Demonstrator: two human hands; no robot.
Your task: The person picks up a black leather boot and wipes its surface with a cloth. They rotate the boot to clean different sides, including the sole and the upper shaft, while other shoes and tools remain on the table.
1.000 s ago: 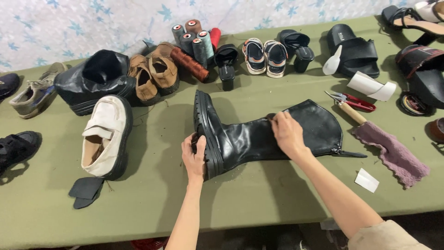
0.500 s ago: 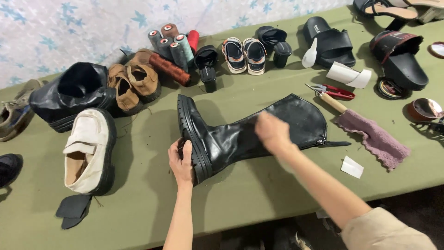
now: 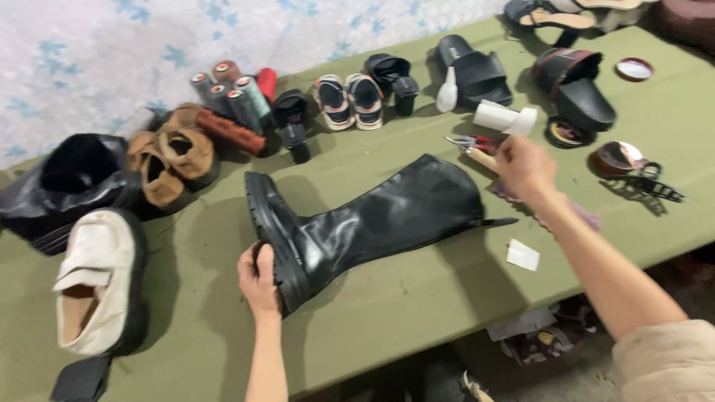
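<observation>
Farthest left of the boot lies a cream-white chunky leather shoe (image 3: 97, 286), and up-left of the boot sit a pair of worn brown leather slip-ons (image 3: 171, 152) and a cluster of upright thread spools (image 3: 234, 93). The tall black leather boot (image 3: 372, 219) lies on its side near the middle of the olive-green cloth-covered table (image 3: 417, 313), its thick lugged sole turned left and its shaft running right. The left hand (image 3: 259, 279) is at the boot's sole end, fingers curled and clamped on the lower edge of the sole, pinning it to the table. Just past the boot's open top, the right hand (image 3: 525, 167) is clear of the leather and hangs over a wooden-handled tool (image 3: 482, 158) that lies beside red-handled pliers (image 3: 469, 141). That hand is blurred, so I cannot tell whether its fingers have closed on anything. Right of the boot's top are a mauve knitted cloth (image 3: 585, 217) and a small white paper slip (image 3: 523, 254). By my reading the step in hand is holding the boot steady while a tool is fetched. Any pickup there calls for a clean grip on the handle, clear of the pliers, with the sole kept pinned.
</observation>
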